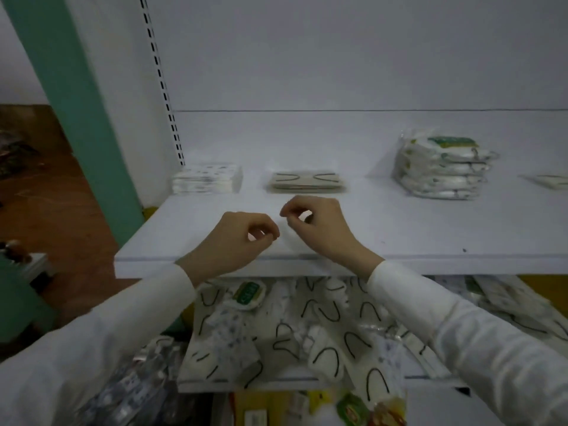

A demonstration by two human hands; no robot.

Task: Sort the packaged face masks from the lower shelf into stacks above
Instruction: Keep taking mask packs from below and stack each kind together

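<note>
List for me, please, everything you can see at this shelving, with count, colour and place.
Upper shelf: one, white, mid-frame.
Dotted mask pack stack: one, white with dark dots, upper shelf left.
Black-loop mask pack stack: one, beige, upper shelf centre.
Green-label mask pack stack: one, white, upper shelf right, tallest.
Cut-off pack: one, pale, right frame edge.
Lower shelf: one, white, below.
Mixed mask pack pile: one heap, count unclear, on the lower shelf.
Slotted upright: one, white, rear left.
Pillar: one, green, far left.
Left hand: fingers curled, nothing visible in them, over the upper shelf front.
Right hand: likewise, beside it.
</note>
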